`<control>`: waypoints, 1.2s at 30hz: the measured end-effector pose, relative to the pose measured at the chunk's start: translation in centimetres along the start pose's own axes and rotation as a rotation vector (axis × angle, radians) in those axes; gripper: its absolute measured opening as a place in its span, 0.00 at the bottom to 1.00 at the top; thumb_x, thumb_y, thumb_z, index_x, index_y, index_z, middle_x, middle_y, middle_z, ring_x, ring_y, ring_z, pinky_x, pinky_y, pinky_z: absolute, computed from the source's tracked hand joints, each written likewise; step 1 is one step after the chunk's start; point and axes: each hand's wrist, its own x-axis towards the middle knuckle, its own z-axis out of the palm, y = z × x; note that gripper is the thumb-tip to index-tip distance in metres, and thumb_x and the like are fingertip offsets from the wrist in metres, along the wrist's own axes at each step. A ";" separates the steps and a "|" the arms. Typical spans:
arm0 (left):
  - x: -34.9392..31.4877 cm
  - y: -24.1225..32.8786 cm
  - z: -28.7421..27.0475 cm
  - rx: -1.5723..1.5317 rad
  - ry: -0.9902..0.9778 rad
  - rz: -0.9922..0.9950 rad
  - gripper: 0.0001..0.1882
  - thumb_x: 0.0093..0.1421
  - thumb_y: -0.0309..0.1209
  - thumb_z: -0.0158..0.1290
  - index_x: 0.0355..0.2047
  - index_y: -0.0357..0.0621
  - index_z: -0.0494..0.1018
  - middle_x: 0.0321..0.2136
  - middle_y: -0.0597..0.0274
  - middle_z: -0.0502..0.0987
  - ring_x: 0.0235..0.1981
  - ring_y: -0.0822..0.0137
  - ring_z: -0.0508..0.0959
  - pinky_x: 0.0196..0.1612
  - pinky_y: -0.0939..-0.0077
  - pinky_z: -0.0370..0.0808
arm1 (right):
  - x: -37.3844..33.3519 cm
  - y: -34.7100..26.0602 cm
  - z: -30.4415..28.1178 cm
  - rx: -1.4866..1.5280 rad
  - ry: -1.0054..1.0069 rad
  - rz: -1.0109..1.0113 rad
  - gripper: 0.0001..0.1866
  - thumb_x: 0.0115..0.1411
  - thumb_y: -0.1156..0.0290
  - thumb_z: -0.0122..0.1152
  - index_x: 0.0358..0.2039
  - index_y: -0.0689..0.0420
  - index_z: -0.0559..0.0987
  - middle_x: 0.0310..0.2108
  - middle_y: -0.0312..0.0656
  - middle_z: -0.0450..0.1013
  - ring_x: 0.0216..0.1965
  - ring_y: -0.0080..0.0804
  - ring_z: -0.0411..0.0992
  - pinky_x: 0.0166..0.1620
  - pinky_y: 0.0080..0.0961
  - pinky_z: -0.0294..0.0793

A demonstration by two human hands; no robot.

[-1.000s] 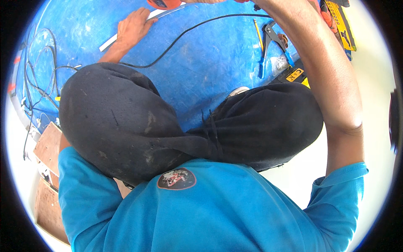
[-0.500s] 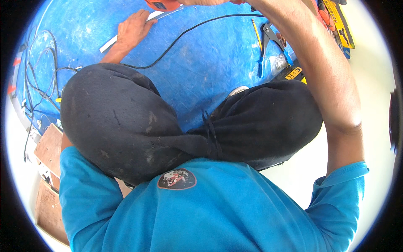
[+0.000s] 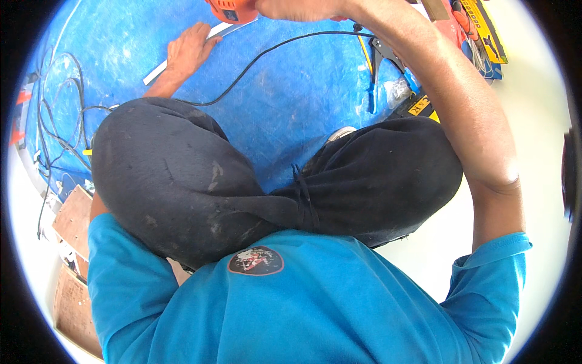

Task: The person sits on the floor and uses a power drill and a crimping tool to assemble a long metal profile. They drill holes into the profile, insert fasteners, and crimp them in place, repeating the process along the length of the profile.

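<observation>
At the top edge my right hand [image 3: 303, 8] is closed round an orange corded power tool [image 3: 233, 8], which the picture cuts off, so its working end is hidden. A black cord [image 3: 260, 56] leads from beside my right wrist in a curve toward my left knee. A narrow white strip [image 3: 156, 72] lies slantwise on the blue floor covering [image 3: 291, 91]. Bent over that strip, my left hand [image 3: 189, 51] holds it down, thumb toward the tool. The tool is close to the strip's far part; whether they touch cannot be seen.
Right of centre lie a black hand riveter-like tool with blue handles [image 3: 377, 73] and a yellow pencil [image 3: 365, 53]. A yellow-and-black case [image 3: 488, 30] stands at the far right. Coiled black cable [image 3: 79, 91] and wooden boxes [image 3: 76, 218] are on the left. My crossed legs [image 3: 176, 176] fill the middle.
The power tool and my right hand have come slightly lower in view, so more of the orange body shows. My left hand stays on the strip, almost unmoved.
</observation>
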 end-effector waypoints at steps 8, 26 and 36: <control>0.2 -0.1 0.1 -0.003 -0.052 -0.036 0.23 0.73 0.53 0.57 0.54 0.47 0.76 0.46 0.51 0.82 0.49 0.42 0.83 0.46 0.42 0.81 | -0.4 1.3 2.6 0.001 0.098 -0.006 0.17 0.66 0.66 0.65 0.48 0.66 0.85 0.47 0.66 0.83 0.52 0.63 0.82 0.55 0.51 0.81; 0.2 1.5 -2.1 -0.046 -0.078 -0.084 0.20 0.69 0.47 0.63 0.52 0.48 0.78 0.45 0.58 0.82 0.49 0.49 0.84 0.47 0.44 0.81 | -0.8 1.4 4.5 -0.105 0.044 -0.032 0.22 0.62 0.74 0.64 0.56 0.62 0.76 0.43 0.61 0.84 0.48 0.62 0.84 0.51 0.57 0.83; -0.1 0.5 -0.6 -0.061 0.030 -0.019 0.18 0.69 0.45 0.62 0.48 0.45 0.76 0.46 0.58 0.82 0.47 0.49 0.84 0.42 0.46 0.83 | -1.3 1.2 4.0 -0.079 0.028 -0.014 0.21 0.63 0.71 0.62 0.56 0.64 0.77 0.46 0.64 0.83 0.51 0.64 0.82 0.54 0.56 0.82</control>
